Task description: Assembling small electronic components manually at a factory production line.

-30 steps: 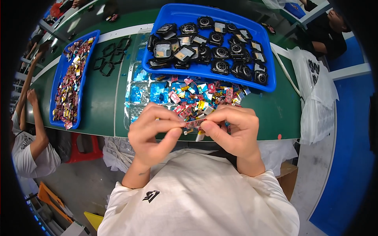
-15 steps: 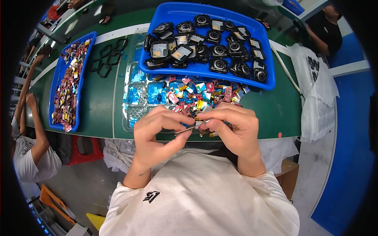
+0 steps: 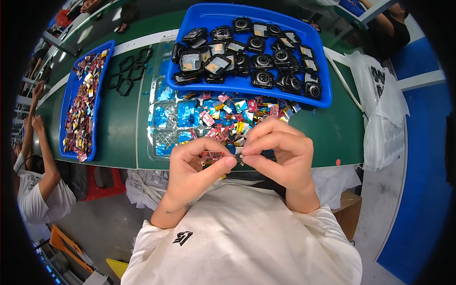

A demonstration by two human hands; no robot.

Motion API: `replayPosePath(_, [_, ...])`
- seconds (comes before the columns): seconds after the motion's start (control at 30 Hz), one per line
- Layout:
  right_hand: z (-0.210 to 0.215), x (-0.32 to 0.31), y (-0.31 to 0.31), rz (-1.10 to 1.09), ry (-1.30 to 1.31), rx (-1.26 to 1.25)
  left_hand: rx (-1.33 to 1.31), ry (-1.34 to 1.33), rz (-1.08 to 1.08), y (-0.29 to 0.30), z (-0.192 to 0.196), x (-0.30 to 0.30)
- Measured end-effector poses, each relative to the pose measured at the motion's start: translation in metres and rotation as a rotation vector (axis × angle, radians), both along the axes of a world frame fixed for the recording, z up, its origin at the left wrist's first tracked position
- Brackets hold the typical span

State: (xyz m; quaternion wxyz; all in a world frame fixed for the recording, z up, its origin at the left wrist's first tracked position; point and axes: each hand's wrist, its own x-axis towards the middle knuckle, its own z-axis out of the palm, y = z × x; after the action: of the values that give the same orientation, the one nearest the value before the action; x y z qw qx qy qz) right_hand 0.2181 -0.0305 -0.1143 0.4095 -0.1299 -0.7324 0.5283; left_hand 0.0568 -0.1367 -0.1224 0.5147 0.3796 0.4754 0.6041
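Observation:
Close to the table's near edge, my left hand (image 3: pixel 195 166) pinches a small red circuit board (image 3: pixel 212 157), partly covered by the thumb and fingers. My right hand (image 3: pixel 284 154) is pressed up to the board's right end, thumb and fingertips closed together. A tiny dark piece shows between the fingertips of both hands, too small to name. Just beyond them lies a loose pile of small red boards and silver and yellow parts (image 3: pixel 242 116). A clear compartment tray (image 3: pixel 151 135) sits left of the pile, holding blue film pieces (image 3: pixel 188 114).
A large blue tray (image 3: pixel 327 71) of black watch cases (image 3: pixel 263 61) stands at the far side. On the left, a long blue tray (image 3: pixel 64 114) holds more small boards. Black frames (image 3: pixel 125 86) lie nearby. White-wrapped trays (image 3: pixel 382 123) stand right; a co-worker (image 3: pixel 42 185) sits left.
My left hand has tipped the board so its red face shows. My right hand's fingers have drawn together at the board's end. The left co-worker's arms have shifted slightly.

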Motion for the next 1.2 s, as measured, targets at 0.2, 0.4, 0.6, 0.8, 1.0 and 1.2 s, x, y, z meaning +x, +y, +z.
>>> replayPosePath(0.2, [-0.002, 0.006, -0.005, 0.120, 0.074, -0.362, 0.056, 0.018, 0.032, 0.001, 0.001, 0.003])
replayPosePath(0.4, [-0.007, -0.004, -0.012, 0.256, 0.259, -0.644, 0.020, 0.022, 0.024, 0.002, 0.003, 0.005])
replayPosePath(0.6, [-0.008, 0.000, -0.006, -0.234, -0.146, 0.080, 0.114, 0.017, 0.089, 0.001, 0.001, 0.006])
replayPosePath(0.8, [0.005, 0.015, 0.022, -0.384, -0.305, 0.532, 0.103, -0.019, 0.131, -0.002, -0.001, 0.002])
replayPosePath(1.0, [0.022, 0.043, 0.061, -0.450, -0.458, 0.599, 0.129, -0.054, 0.120, -0.002, -0.002, 0.001])
replayPosePath(1.2, [0.035, 0.042, 0.064, -0.281, -0.582, 0.383, 0.120, -0.070, 0.110, -0.003, -0.002, -0.002])
